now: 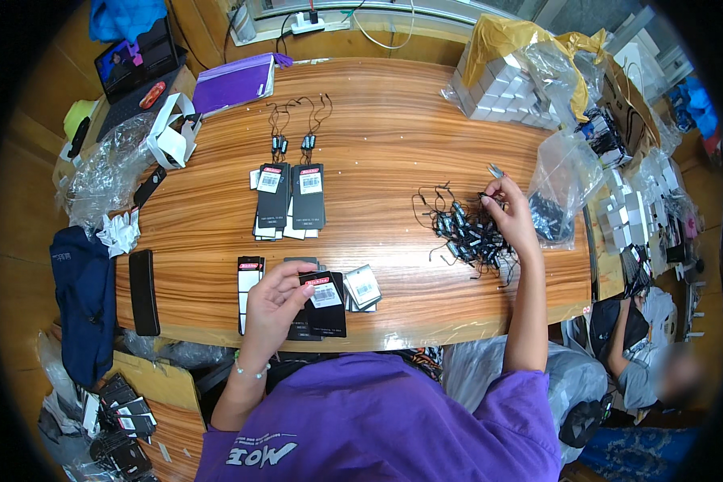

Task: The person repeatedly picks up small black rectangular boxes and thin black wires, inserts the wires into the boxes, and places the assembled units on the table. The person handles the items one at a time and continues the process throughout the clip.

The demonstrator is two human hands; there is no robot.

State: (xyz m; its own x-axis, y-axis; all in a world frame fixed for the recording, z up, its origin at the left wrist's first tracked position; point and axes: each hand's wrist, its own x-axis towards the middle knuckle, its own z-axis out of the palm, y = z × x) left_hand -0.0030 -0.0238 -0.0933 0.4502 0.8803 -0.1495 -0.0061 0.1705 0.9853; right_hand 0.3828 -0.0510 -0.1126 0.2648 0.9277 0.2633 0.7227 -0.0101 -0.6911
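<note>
the left hand is at the near edge of the wooden table, its thumb and fingers closed on the upper left part of a black tag with a white label and a red band. the black tag lies just right of the fingertips, its face turned up, above other dark tags that it partly covers. a strip of tags lies just left of the left hand, and a small stack of pale grey tags sits just right of the black tag.

the right hand is well apart from the left, reaching over the upper right edge of a tangled pile of black cords. the pile spreads below and to the left of its fingertips. thumb and forefinger are close together by a dark bit of cord, but i cannot tell whether they grip it. a silver metal tip shows just above the fingers; whether the hand holds it is unclear.

beyond the left hand, two tag stacks lie side by side, with corded pieces at their tops. a clear bag with dark contents lies just right of the right hand.
</note>
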